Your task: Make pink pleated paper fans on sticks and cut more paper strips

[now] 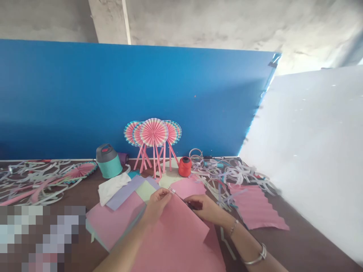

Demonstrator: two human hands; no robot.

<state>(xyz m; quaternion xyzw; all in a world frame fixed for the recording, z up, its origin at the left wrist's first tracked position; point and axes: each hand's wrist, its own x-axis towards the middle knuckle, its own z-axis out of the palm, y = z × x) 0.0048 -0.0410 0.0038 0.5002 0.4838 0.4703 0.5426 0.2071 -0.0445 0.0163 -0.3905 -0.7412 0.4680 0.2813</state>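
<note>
My left hand [159, 202] pinches the upper corner of a pink paper sheet [178, 234], with thumb and fingers closed on it. My right hand [205, 207] is closed at the sheet's right edge, around a dark, slim tool that looks like scissors [189, 205]; the fingers hide most of it. A small shiny tip shows near the left fingertips. Under both hands lies more pink paper. To the left rests a stack of pink sheets [116, 221], with a lilac sheet [124, 194] and a pale green piece [145, 190] on it.
Pink folded-paper fans [154, 132] stand against the blue panel [85, 94]. A teal-and-grey container [110, 164] and a red container [185, 167] stand at the back. Tangled paper strips [232, 173] lie right and left. A wavy pink sheet [256, 207] lies near the white wall [317, 151].
</note>
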